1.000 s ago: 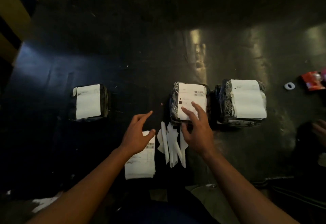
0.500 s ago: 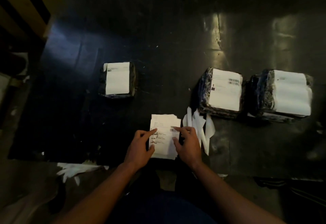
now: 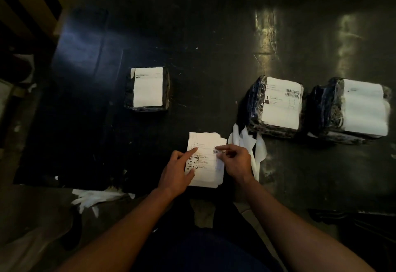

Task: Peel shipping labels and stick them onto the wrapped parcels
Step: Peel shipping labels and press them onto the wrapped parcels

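Head view: left hand (image 3: 175,173) flat, fingers apart, pinning label stack (image 3: 204,160); right hand (image 3: 234,160) pinches its right edge. Peel slowly from that corner.

Dark glossy tabletop (image 3: 192,36), scuffed, w/ light glare at right. On it: small wrapped parcel (image 3: 147,88) at left, well apart from two bigger parcels, one (image 3: 276,106) just beside the other (image 3: 351,111), all labelled on top. Label stack (image 3: 206,160) near front edge; peeled backing strips (image 3: 248,147) just beside it.
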Demonstrator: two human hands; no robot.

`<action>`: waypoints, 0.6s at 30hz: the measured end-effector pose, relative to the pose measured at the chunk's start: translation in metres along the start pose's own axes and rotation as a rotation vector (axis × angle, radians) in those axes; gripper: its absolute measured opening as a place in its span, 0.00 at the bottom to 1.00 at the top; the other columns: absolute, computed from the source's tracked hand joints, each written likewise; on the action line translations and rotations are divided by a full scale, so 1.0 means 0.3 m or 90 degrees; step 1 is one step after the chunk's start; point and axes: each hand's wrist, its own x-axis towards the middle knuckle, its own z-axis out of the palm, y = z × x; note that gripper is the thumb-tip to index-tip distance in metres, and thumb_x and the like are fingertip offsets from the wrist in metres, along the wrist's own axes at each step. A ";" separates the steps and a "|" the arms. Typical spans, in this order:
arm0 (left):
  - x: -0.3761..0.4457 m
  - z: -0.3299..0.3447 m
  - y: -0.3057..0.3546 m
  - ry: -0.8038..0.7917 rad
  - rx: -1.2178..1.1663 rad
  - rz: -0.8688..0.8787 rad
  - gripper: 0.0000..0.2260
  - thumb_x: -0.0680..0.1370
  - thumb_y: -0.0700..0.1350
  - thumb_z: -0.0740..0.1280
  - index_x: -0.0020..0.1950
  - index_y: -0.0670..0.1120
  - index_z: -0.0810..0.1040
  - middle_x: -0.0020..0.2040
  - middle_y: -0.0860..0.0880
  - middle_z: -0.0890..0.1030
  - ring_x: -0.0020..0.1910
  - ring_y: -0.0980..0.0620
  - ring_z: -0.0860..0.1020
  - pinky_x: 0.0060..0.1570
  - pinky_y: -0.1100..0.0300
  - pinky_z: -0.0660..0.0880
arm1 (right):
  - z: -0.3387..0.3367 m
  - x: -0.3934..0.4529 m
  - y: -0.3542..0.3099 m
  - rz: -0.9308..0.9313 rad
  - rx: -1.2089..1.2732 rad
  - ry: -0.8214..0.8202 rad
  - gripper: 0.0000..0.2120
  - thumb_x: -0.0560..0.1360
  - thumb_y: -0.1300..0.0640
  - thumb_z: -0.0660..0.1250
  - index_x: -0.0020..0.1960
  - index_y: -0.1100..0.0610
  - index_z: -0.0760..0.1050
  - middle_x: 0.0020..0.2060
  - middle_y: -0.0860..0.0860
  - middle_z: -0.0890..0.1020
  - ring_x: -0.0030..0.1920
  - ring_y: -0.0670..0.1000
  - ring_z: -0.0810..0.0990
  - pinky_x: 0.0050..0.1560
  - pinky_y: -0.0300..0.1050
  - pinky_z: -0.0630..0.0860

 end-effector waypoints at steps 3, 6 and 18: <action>-0.001 0.006 -0.008 0.001 -0.009 0.006 0.34 0.79 0.45 0.72 0.79 0.66 0.62 0.62 0.55 0.67 0.57 0.55 0.76 0.60 0.55 0.80 | -0.020 0.003 0.008 -0.011 0.008 -0.009 0.10 0.74 0.63 0.77 0.52 0.52 0.87 0.49 0.46 0.87 0.50 0.45 0.85 0.56 0.45 0.82; 0.005 0.007 -0.008 0.002 -0.005 0.001 0.34 0.79 0.45 0.72 0.79 0.67 0.61 0.61 0.56 0.67 0.56 0.57 0.76 0.59 0.56 0.80 | -0.030 0.007 0.012 -0.020 -0.012 -0.001 0.12 0.74 0.65 0.76 0.55 0.54 0.86 0.51 0.48 0.87 0.48 0.45 0.84 0.56 0.45 0.83; 0.026 -0.009 0.025 -0.003 -0.003 -0.011 0.35 0.78 0.42 0.73 0.80 0.63 0.63 0.62 0.53 0.66 0.58 0.54 0.76 0.62 0.56 0.79 | -0.086 -0.033 0.000 -0.059 -0.045 0.091 0.08 0.75 0.65 0.74 0.51 0.54 0.85 0.49 0.47 0.86 0.45 0.43 0.83 0.50 0.40 0.83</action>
